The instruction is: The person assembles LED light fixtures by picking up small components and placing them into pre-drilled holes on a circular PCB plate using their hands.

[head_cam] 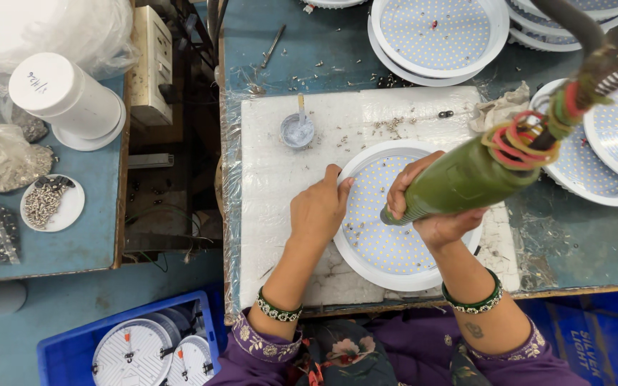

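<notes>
A round white lamp housing with a dotted LED board [384,243] lies on a white plastic-wrapped board [273,179]. My left hand [320,207] rests on the housing's left rim, fingers curled over the edge. My right hand [434,214] grips a green electric screwdriver [466,179], held upright over the LED board. Red and yellow rubber bands wrap the tool's upper end, where a cable leaves it. Small screws lie loose on the LED board near the left side.
More white LED housings [438,36] are stacked at the back and at the right [609,143]. A small dish with a stick [297,131] sits behind. At left stand a plate of screws [51,204], bags, a white cylinder [66,96]. A blue crate [144,343] sits below.
</notes>
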